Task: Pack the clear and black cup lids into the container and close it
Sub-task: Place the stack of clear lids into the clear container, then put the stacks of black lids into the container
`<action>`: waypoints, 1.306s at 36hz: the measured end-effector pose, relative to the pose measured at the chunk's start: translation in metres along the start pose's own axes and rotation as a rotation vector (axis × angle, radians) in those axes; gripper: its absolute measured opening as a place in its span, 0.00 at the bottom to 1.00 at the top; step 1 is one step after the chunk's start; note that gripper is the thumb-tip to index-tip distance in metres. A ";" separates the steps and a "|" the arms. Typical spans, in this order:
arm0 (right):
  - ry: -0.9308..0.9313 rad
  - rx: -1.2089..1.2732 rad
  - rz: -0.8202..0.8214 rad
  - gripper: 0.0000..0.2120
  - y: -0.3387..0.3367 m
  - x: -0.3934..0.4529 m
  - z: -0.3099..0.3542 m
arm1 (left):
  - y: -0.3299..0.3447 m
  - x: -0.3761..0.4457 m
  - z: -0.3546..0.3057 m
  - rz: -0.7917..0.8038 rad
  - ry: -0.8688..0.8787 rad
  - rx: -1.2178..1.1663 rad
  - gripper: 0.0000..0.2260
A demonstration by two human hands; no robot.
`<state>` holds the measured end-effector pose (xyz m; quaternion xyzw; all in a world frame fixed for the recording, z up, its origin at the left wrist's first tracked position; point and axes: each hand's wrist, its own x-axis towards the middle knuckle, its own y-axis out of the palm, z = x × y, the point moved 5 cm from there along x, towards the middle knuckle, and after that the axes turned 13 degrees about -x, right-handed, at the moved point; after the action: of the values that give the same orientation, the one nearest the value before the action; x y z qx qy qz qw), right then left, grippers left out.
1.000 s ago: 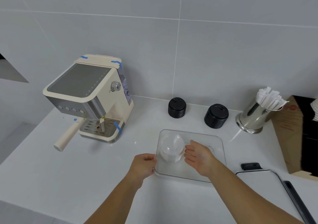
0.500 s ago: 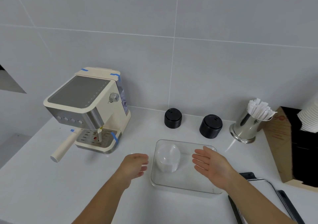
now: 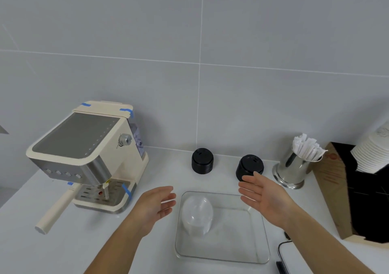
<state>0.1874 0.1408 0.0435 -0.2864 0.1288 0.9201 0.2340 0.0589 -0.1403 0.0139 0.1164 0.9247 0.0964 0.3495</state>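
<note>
Hovering over the counter, both hands are empty w/ fingers spread apart, nothing gripped. Nearest the camera, at 5 o'clock in the frame, the container's lid lies flat on the counter, only its corner showing, just right of the clear container.

The container sits open at 6 o'clock. Inside, on its left half, lies a stack of clear lids, on its side, long axis running near-to-far; the right half looks bare. So clear lids appear packed; black ones not yet.

Left hand hangs just left of the container, at 9 o'clock from the clear stack, palm facing in. Right hand is above the container's far-right corner, palm up and inward.

The relation that matters: the right black lid stack stands upright at 12 o'clock from the right hand, just beyond its fingertips, so the right hand is prob. the nearer one for that grab. The left black lid stack stands further off, at about 1 o'clock from the left hand, near the wall, the two stacks well apart.

Farther back: coffee machine at 9 o'clock, a metal cup of wrapped straws at 3 o'clock.
</note>
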 end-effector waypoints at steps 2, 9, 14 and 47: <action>-0.007 0.003 -0.008 0.19 -0.004 0.004 0.007 | 0.008 0.004 -0.005 0.018 0.004 -0.001 0.12; -0.013 0.006 -0.091 0.18 -0.032 0.024 0.027 | 0.049 0.023 -0.020 0.083 -0.007 -0.001 0.10; 0.002 0.016 -0.148 0.17 -0.054 0.039 0.033 | 0.078 0.043 -0.019 0.120 -0.040 -0.009 0.10; 0.052 -0.252 -0.312 0.31 -0.093 0.155 0.003 | 0.241 0.159 0.055 0.181 -0.131 0.604 0.30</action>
<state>0.1199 0.2766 -0.0550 -0.3537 -0.0272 0.8737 0.3329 0.0152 0.1397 -0.0633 0.3024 0.8731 -0.1594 0.3477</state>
